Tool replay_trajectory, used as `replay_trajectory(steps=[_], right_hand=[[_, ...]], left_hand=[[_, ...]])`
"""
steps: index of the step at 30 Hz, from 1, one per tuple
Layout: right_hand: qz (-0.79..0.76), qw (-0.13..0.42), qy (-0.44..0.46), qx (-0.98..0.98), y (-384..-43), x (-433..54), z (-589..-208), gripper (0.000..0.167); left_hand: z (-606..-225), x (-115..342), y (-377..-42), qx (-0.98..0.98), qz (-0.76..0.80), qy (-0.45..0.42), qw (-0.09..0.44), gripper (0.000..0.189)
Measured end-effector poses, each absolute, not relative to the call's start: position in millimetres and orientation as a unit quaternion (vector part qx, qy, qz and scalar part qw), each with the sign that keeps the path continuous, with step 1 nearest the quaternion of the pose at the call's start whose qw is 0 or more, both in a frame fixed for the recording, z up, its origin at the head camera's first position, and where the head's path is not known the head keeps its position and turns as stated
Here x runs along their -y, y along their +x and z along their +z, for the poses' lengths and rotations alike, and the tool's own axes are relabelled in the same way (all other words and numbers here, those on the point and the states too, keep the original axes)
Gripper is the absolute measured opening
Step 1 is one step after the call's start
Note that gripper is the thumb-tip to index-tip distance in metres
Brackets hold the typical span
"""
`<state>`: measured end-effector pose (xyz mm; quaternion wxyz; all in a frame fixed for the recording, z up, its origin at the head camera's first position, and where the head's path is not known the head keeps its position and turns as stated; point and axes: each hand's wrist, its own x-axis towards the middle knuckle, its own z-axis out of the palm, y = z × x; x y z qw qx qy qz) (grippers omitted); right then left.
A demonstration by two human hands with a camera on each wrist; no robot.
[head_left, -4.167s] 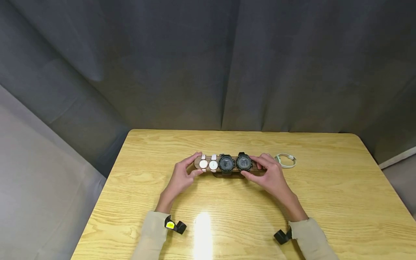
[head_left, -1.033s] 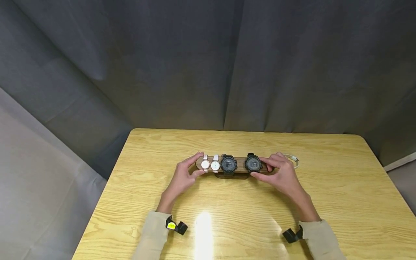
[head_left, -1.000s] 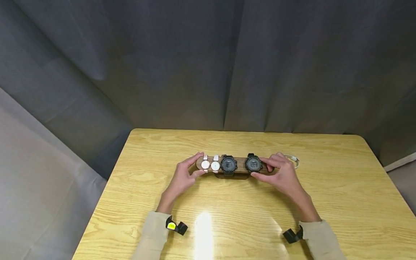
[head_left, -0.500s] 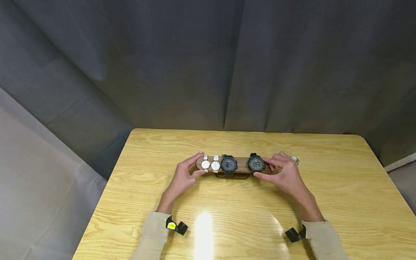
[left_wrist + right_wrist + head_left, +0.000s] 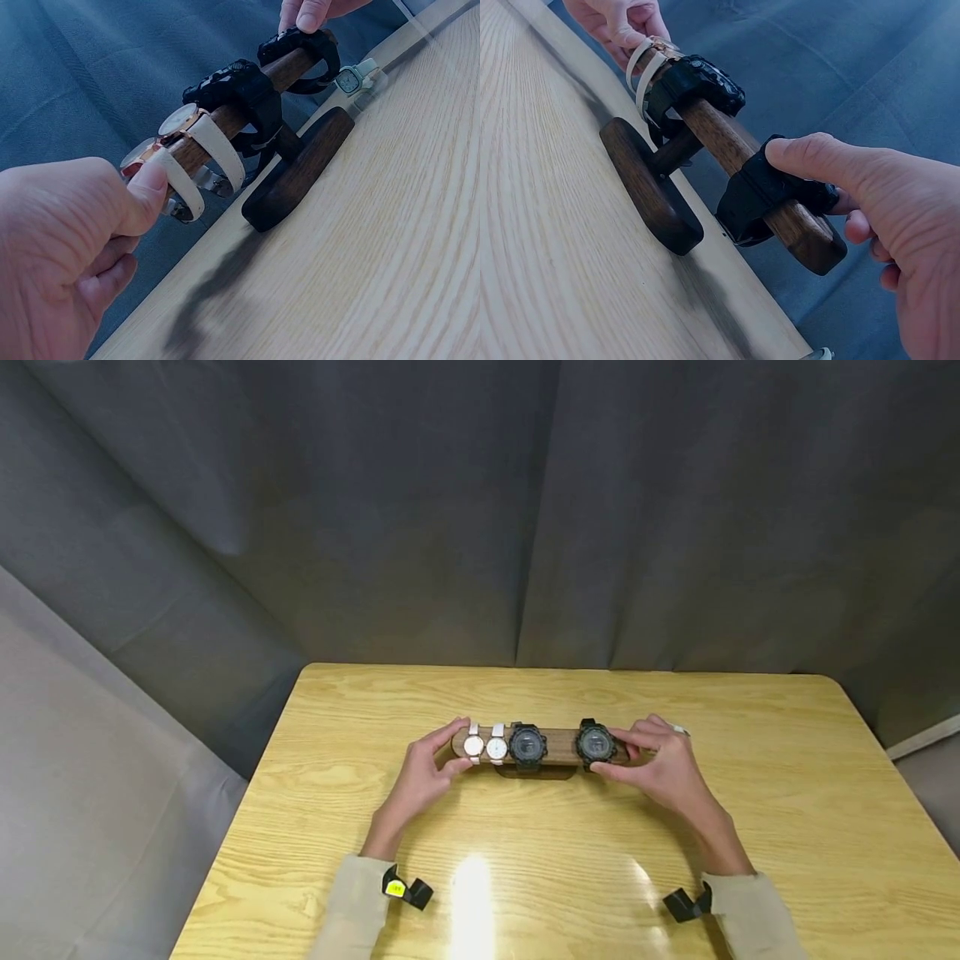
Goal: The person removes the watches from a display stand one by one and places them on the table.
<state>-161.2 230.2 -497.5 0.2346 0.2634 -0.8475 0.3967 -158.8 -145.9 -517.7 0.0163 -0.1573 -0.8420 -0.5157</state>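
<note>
A dark wooden watch stand (image 5: 561,745) carries several wristwatches strapped round its bar. My left hand (image 5: 425,777) grips the bar's left end between thumb and fingers; the thumb lies against the strap of the outermost white-strapped watch (image 5: 176,174). Beside it sits a second white-strapped watch (image 5: 497,747), then a black digital watch (image 5: 528,745). Toward the right end, my right hand (image 5: 660,768) pinches another black digital watch (image 5: 596,743), thumb on its near edge and fingers behind. Bare wood shows between the two black watches. The bar's right end (image 5: 814,251) sticks out past the held watch.
A pale green watch (image 5: 349,79) lies on the table (image 5: 480,827) beyond the stand's right end, mostly covered by the right hand in the head view. The stand's flat base (image 5: 649,187) rests on the tabletop. A dark curtain (image 5: 412,527) hangs behind.
My right hand has slid the black watch rightward along the bar, away from the other black watch, widening the bare wood between them. The left hand keeps its grip on the left end.
</note>
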Motion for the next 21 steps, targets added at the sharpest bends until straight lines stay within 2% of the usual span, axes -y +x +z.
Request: replay_trajectory(steps=[21], right_hand=[[0.42, 0.198, 0.233, 0.854, -161.1, -237.7, -492.0, 0.037]], left_hand=[[-518.3, 146.7, -163.7, 0.845, -0.508, -0.166, 0.02, 0.065]])
